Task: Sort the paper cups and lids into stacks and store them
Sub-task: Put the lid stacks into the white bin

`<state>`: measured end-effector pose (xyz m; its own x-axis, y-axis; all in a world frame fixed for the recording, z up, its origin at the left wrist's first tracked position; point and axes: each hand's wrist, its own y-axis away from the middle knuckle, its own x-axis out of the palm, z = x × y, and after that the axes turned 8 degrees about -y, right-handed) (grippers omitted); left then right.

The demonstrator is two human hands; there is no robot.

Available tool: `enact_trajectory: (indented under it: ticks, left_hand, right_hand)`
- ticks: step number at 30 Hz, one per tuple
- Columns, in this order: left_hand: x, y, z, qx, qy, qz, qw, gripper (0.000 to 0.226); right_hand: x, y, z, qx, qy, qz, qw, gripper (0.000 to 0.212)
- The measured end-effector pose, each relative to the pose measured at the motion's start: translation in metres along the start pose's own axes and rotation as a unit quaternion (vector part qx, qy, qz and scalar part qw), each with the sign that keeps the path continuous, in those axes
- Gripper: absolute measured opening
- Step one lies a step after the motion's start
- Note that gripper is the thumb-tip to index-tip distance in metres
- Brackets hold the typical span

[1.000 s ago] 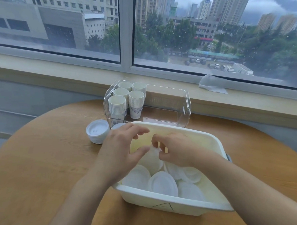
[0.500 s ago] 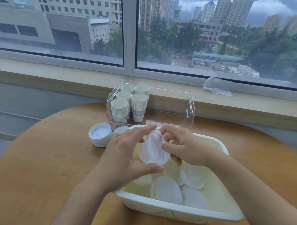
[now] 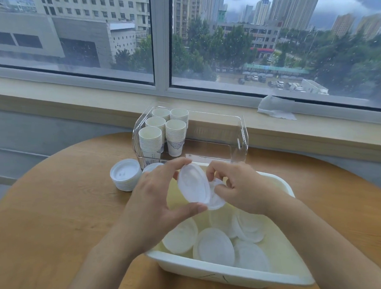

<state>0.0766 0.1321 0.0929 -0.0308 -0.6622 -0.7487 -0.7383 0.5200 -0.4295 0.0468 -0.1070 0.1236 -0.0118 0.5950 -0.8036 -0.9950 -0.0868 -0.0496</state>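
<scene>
- Table (image 3: pixel 53 204) by window: cups (image 3: pixel 164 132) sitting stacked in clear bin (image 3: pixel 241 133); lid stack (image 3: pixel 124 174) waiting outside.
- Left hand (image 3: pixel 155 205) pinching a lid (image 3: pixel 193 183); right hand (image 3: pixel 244 187) pinching another lid (image 3: pixel 216 200).
- Loose lids (image 3: pixel 216 247) remaining in tub (image 3: pixel 224 273).

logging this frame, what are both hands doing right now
Left hand: holding a lid between thumb and fingers.
Right hand: pinching a second lid.

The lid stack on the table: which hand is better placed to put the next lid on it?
Left. The left hand already pinches a lid and is nearer the lid stack, which stands on that side. The right hand, holding another lid, would have to cross over.
</scene>
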Motion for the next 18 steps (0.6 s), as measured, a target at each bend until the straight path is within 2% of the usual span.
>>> enact_trajectory:
  ticks: [2,6,8,10,11,14,18]
  left_hand:
    - [-0.0007,0.0014,-0.0011,-0.009,0.012,-0.015,1.000,0.077]
    - [-0.0004,0.0043,-0.0018,-0.036,0.045,-0.045,0.997,0.069]
    - [0.0007,0.0042,-0.0009,-0.051,0.062,-0.058,0.995,0.068]
    - [0.0016,0.0039,0.0002,-0.058,0.066,-0.058,0.994,0.068]
    - [0.0016,0.0036,0.0005,-0.058,0.061,-0.051,0.995,0.069]
    - [0.0011,0.0030,0.0015,-0.047,0.040,-0.034,0.998,0.078]
    - [0.0013,0.0030,0.0018,-0.043,0.037,-0.025,0.998,0.084]
  right_hand:
    - [-0.0021,0.0021,0.0006,-0.005,0.057,-0.048,0.997,0.017]
    - [-0.0065,0.0062,0.0025,-0.026,0.099,-0.167,0.981,0.018]
    - [-0.0094,0.0062,0.0014,-0.039,0.092,-0.249,0.963,0.018]
    - [-0.0103,0.0057,0.0000,-0.042,0.036,-0.297,0.953,0.018]
    - [-0.0096,0.0053,-0.0006,-0.041,-0.008,-0.290,0.956,0.018]
    - [-0.0049,0.0053,-0.0001,-0.060,-0.108,-0.191,0.974,0.024]
    - [-0.0010,0.0070,0.0032,-0.086,-0.112,-0.103,0.985,0.014]
